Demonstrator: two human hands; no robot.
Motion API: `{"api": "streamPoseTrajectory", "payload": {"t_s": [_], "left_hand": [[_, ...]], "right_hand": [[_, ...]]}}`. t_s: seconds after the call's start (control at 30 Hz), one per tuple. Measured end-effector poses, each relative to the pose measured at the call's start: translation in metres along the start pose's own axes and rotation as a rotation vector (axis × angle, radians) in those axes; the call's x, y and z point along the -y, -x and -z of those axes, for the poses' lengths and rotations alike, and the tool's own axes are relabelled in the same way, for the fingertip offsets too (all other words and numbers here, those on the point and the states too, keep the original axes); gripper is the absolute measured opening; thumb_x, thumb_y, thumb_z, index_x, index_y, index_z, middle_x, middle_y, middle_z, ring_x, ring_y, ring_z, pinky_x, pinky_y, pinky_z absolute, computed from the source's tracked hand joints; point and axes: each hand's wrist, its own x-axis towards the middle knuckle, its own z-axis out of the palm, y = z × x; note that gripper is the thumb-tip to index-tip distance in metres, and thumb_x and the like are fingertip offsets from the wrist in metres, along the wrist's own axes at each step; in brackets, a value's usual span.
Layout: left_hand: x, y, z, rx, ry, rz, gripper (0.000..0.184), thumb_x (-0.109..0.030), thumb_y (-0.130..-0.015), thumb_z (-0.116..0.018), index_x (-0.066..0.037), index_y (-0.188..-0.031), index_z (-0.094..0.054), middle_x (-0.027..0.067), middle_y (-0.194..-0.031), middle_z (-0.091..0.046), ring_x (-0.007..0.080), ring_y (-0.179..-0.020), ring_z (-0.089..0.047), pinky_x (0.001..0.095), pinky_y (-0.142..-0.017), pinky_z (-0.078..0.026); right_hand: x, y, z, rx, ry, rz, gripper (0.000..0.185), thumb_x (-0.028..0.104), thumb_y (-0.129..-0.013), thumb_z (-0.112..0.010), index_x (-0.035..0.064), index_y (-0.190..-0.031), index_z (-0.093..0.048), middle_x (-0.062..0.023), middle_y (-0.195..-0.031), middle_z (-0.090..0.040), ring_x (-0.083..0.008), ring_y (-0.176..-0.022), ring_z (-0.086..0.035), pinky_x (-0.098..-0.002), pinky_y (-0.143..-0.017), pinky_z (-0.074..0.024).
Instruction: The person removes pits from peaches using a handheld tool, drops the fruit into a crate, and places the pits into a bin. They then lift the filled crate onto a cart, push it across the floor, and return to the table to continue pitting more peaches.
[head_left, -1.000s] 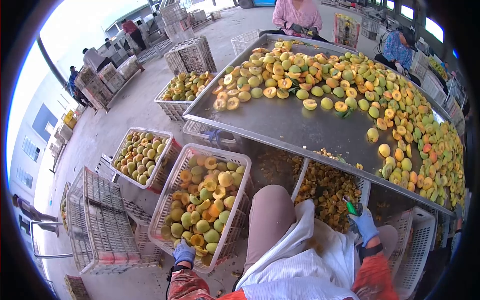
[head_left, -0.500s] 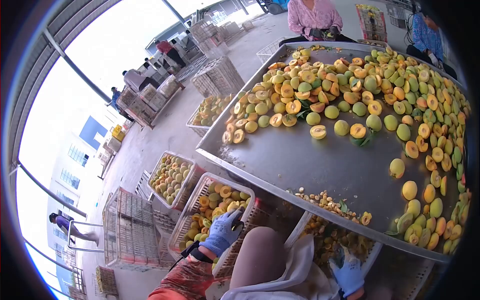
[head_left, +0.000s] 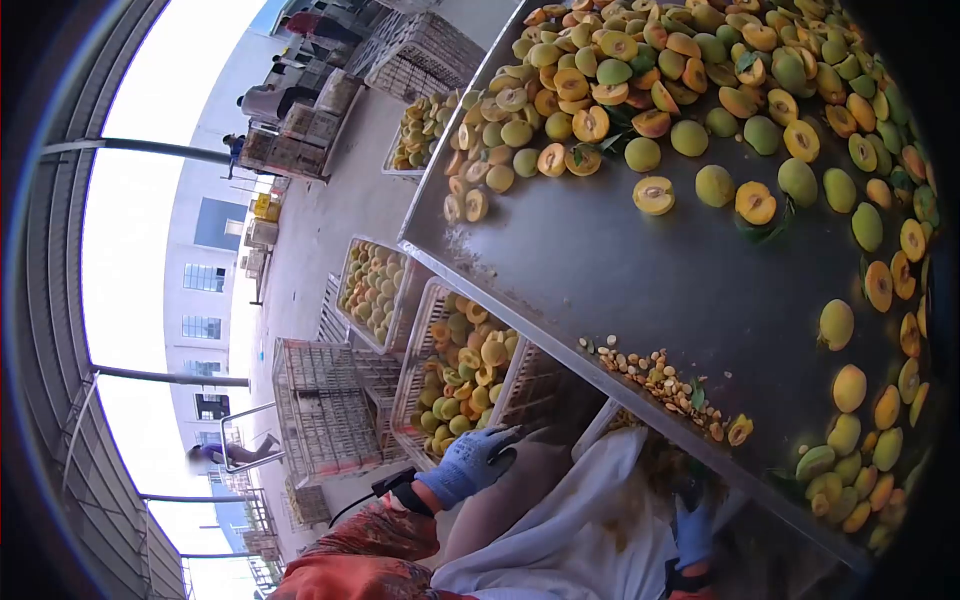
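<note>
My left hand (head_left: 474, 466), in a blue-grey glove, hovers over my knee beside a white plastic crate (head_left: 527, 388) of cut apricots. Its fingers stretch to the right, thumb apart, and nothing shows between them. My right hand (head_left: 692, 528), gloved alike, reaches down in shadow below the near edge of the metal table (head_left: 600, 275). Its fingertips are dark and blurred, so what they touch is unclear. On the tabletop, many whole and halved apricots (head_left: 655, 195) lie along the far and right sides. A strip of pale apricot stones (head_left: 660, 380) lines the near rim.
A second crate of apricots (head_left: 372, 290) stands beyond the first. Stacked empty-looking crates (head_left: 325, 405) are to its left. White cloth (head_left: 560, 535) covers my lap. Several people work near crates in the background, and one person (head_left: 232, 453) is by a metal-framed cart.
My view has turned and tilted down. My left hand has come off the fruit crate's rim towards my knee. My right hand has gone further under the table edge, into shadow.
</note>
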Motion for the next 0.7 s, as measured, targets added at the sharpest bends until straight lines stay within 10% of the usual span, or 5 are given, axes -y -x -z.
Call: {"api": "streamPoseTrajectory", "payload": {"t_s": [0.2,0.7], "left_hand": [[0.033,0.080,0.028,0.523,-0.033,0.581,0.039,-0.031,-0.079,-0.054,-0.013,-0.112,-0.057,0.0153,-0.103,-0.061,0.0318,-0.097,-0.057,0.0399,-0.083,-0.045],[-0.076,0.319,0.102,0.558,-0.038,0.828,0.035,-0.035,-0.078,-0.050,-0.016,-0.105,-0.060,0.0120,-0.108,-0.061,0.0311,-0.100,-0.057,0.0406,-0.086,-0.044]], "right_hand": [[0.056,0.037,0.117,0.057,-0.323,-0.257,0.040,0.013,-0.078,-0.064,-0.0024,-0.113,-0.052,-0.0194,-0.098,-0.061,-0.0312,-0.092,-0.059,-0.0352,-0.083,-0.0456],[0.043,0.137,0.297,0.057,-0.235,-0.180,0.048,0.013,-0.080,-0.062,-0.0033,-0.122,-0.045,-0.0193,-0.117,-0.053,-0.0294,-0.106,-0.052,-0.0342,-0.093,-0.0405]]}}
